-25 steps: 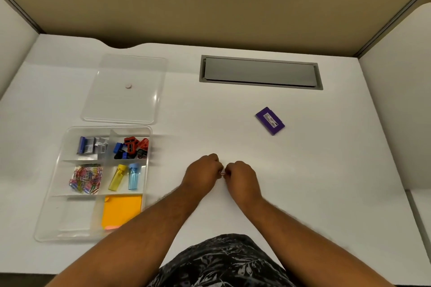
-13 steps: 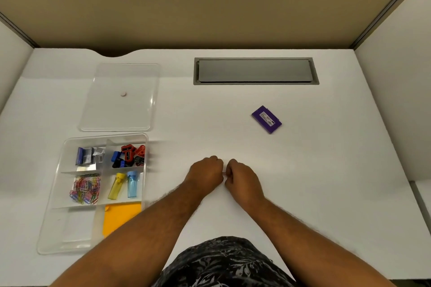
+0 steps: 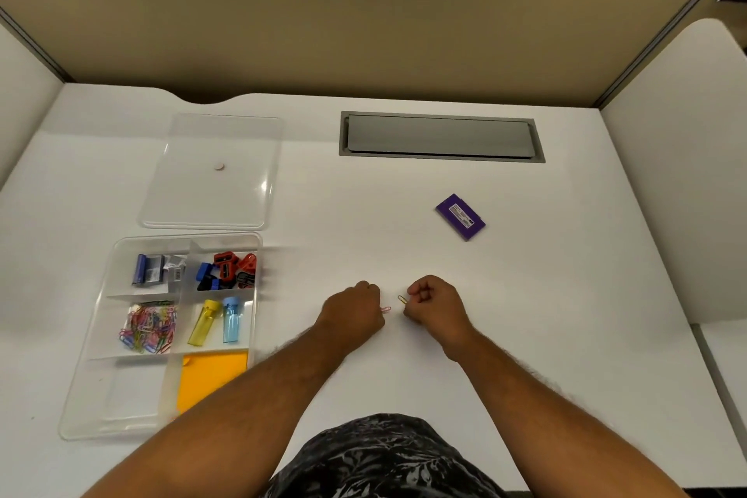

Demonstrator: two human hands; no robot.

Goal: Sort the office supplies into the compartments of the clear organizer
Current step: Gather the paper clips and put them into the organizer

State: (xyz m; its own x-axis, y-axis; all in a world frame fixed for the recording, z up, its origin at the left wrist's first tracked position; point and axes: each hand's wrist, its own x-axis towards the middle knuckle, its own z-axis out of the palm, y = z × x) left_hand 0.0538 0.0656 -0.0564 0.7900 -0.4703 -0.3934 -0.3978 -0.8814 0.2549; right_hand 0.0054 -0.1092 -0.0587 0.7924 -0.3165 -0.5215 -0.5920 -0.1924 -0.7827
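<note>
Both forearms are stretched forward over the white desk [image 3: 525,295], with the fists side by side but apart near its middle. A small pink wire paper clip [image 3: 386,309] is pinched by the curled fingers of the left hand [image 3: 355,311], its long axis pointing right and slightly away. A small yellow wire paper clip [image 3: 401,299] is pinched by the right hand [image 3: 434,301], its long axis angled left and away. The clear plastic compartment organizer [image 3: 81,396] is set well to the left, where a heap of coloured paper clips [image 3: 148,327] is held in the middle-left compartment.
</note>
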